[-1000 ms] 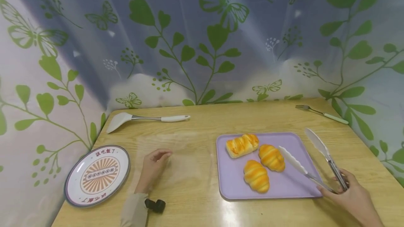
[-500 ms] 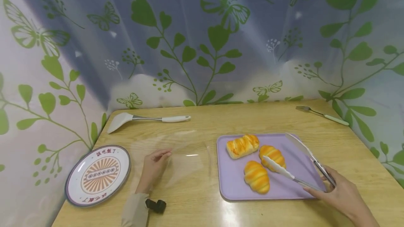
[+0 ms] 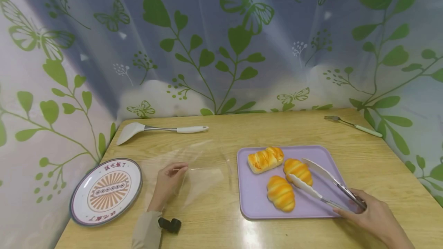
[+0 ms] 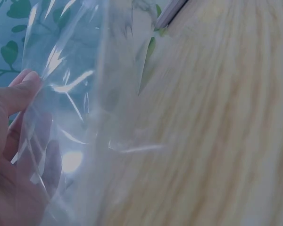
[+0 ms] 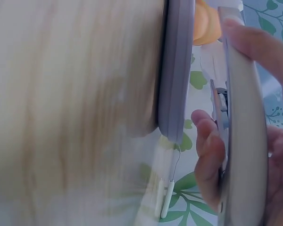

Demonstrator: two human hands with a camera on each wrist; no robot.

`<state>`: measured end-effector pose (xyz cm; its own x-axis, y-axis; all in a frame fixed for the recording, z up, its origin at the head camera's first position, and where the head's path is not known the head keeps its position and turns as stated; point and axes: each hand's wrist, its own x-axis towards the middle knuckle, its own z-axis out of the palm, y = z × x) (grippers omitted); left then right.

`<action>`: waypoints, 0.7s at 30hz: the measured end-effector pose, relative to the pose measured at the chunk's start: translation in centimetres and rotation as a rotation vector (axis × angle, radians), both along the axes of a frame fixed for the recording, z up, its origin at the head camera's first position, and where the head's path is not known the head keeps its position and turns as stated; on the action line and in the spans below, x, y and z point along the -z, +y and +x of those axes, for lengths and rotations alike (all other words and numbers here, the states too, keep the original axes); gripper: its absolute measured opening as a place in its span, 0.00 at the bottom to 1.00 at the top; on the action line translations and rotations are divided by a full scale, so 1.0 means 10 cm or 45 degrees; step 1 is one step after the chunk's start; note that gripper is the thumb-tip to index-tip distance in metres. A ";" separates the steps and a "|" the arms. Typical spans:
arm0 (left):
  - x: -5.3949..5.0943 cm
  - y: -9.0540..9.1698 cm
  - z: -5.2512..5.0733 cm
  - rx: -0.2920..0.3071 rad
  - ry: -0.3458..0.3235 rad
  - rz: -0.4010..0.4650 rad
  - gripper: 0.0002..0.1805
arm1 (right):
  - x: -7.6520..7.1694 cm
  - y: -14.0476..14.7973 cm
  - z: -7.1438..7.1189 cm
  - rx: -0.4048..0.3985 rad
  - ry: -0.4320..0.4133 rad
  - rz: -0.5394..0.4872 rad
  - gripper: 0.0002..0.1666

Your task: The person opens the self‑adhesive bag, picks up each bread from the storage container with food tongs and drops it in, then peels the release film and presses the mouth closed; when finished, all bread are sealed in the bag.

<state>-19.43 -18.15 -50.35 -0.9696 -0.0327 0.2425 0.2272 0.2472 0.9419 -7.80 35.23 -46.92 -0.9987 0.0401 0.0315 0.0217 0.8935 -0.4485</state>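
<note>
My left hand (image 3: 169, 181) pinches a clear plastic bag (image 3: 204, 180) between thumb and fingers; the left wrist view shows the shiny film (image 4: 70, 108) hanging over the fingers. In my right hand (image 3: 375, 214) are metal tongs (image 3: 340, 185) with pale scalloped tips. Their two arms stand apart on either side of a croissant-shaped bread roll (image 3: 298, 172); I cannot tell whether they touch it. A second such roll (image 3: 281, 194) lies just in front, and a rectangular bread (image 3: 265, 160) lies behind, all on a purple tray (image 3: 250, 206).
At the left stands a white patterned plate (image 3: 79, 206). A white spatula-like turner (image 3: 162, 129) lies along the back left of the wooden table (image 3: 207, 226). Back right lies a fork (image 3: 353, 124) with a pale green handle. A leaf-printed curtain (image 3: 207, 49) borders the table.
My right hand has brought the tongs leftward over the tray, and their arms now straddle the rear croissant-shaped roll. The left hand has barely moved; the bag's film has lifted and spread somewhat.
</note>
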 end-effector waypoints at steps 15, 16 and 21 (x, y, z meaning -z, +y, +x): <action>-0.03 -0.01 0.01 -0.007 0.045 0.014 0.08 | 0.00 -0.06 -0.01 0.009 -0.004 -0.010 0.45; -0.03 0.00 0.01 -0.005 0.044 0.004 0.09 | 0.00 -0.06 0.00 0.015 -0.005 -0.012 0.45; -0.03 0.00 0.01 0.019 0.043 -0.008 0.11 | -0.06 -0.07 0.01 0.067 -0.040 -0.069 0.45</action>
